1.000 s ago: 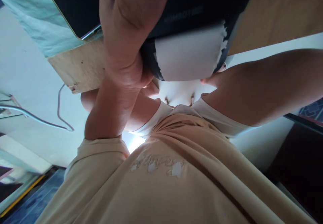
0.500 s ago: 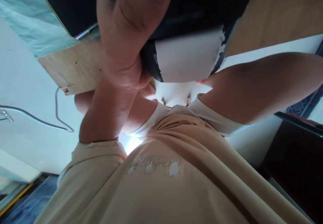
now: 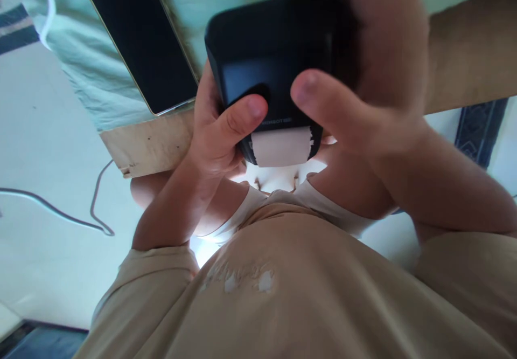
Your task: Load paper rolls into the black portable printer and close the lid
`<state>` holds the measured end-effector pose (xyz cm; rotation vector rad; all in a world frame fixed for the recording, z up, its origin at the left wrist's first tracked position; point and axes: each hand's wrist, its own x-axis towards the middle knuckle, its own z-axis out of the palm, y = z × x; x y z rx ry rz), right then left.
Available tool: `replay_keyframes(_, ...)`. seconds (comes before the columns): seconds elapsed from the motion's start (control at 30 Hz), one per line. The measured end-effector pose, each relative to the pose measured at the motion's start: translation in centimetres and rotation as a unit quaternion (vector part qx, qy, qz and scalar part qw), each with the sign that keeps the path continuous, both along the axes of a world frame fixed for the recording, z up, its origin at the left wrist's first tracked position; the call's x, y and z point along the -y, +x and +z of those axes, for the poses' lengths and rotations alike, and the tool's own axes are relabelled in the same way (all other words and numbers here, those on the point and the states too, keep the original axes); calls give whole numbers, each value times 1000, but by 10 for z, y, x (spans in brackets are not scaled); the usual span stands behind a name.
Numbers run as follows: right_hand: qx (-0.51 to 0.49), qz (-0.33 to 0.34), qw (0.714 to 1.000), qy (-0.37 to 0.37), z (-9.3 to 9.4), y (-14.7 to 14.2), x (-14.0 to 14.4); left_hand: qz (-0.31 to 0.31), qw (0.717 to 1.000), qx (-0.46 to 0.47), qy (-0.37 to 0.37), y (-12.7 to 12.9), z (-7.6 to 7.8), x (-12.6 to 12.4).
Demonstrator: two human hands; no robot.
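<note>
Both hands hold a black handheld receipt printer (image 3: 274, 57) close under the camera, above the person's beige shirt (image 3: 283, 294). The left hand (image 3: 218, 132) wraps its side, thumb on the face; the right hand (image 3: 363, 95) grips the other side, thumb just above the torn paper strip (image 3: 281, 146). Step in hand: operating the device. Next probably calls for a thumb press or a pinch on the strip. A phone (image 3: 137, 41) lies on the counter (image 3: 153, 143) beyond.

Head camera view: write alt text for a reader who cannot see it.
Two bare hands hold a small black device with torn white paper sticking out of its near edge; the left hand and right hand each lay a thumb on its face. A dark phone lies on pale green cloth behind.
</note>
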<state>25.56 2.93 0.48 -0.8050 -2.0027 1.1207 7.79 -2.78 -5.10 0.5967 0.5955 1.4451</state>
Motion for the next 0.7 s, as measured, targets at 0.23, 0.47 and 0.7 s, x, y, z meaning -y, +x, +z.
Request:
replay_keyframes(0.23,-18,43,999,-21,-13,4,-6,4,996,-61,-62,-5,3,3)
replay_keyframes(0.47,-27,66,997,-6,-19,11,-12,-7,992,-95,-86,-5,6,5)
replay_keyframes(0.7,-32,40,997,-60,-20,16,-13,60,981,-105,-153,8,12,6)
